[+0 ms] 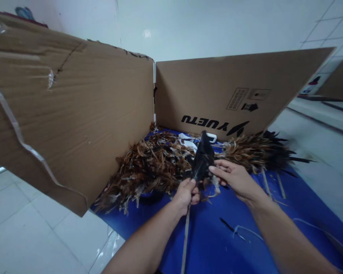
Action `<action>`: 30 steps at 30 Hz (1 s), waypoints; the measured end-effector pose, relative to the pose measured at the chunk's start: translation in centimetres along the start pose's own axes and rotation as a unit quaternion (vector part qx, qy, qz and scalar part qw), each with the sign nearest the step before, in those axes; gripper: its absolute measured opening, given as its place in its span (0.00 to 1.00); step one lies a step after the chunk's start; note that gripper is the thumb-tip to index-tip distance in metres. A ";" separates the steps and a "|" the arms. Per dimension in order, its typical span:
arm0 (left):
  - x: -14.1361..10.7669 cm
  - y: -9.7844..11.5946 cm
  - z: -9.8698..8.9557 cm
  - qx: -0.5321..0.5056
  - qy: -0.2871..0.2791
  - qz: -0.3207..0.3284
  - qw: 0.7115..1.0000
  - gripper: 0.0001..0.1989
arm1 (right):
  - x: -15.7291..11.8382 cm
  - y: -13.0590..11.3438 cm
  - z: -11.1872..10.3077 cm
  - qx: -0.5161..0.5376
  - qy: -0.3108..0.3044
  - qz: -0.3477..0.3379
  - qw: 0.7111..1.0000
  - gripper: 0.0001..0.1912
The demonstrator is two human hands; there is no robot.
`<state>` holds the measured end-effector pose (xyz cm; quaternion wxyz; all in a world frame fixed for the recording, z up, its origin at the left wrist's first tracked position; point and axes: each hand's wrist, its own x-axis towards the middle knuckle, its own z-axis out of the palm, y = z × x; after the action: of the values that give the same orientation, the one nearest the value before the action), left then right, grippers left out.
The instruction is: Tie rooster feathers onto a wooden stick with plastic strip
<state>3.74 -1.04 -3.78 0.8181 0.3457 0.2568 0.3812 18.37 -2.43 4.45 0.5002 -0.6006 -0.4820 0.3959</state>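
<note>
The left hand pinches the stick below the black feathers at its one o'clock, which could slip or splay if that grip slackened or the right hand, curled at their four o'clock, its hold unclear, tugged.

The blue tabletop looks smooth with a dull sheen under a rough, wispy pile of brown feathers; above the tabletop, smooth-looking black feathers top a matt, wood-like stick. Matt cardboard panels edge the tabletop's left and far sides, the left one bearing shiny clear tape; glossy floor tiles lie left of the tabletop.
</note>
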 end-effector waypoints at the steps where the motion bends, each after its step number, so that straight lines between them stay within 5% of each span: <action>1: 0.0 0.0 0.0 0.001 -0.001 -0.002 1.000 0.25 | -0.2 0.3 -0.5 0.025 0.011 0.000 1.000 0.21; 12: -0.4 -0.3 0.6 -0.021 0.003 -0.014 1.000 0.23 | -1.4 5.1 -1.1 0.120 0.057 0.047 0.990 0.18; 30: -1.1 -0.7 1.6 0.125 0.005 -0.012 0.992 0.30 | -2.2 3.5 2.5 0.067 0.012 0.028 0.997 0.15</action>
<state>4.55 -2.80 -3.11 0.7717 0.4403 0.3101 0.3383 16.16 -4.17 0.53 0.5335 -0.5837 -0.4316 0.4341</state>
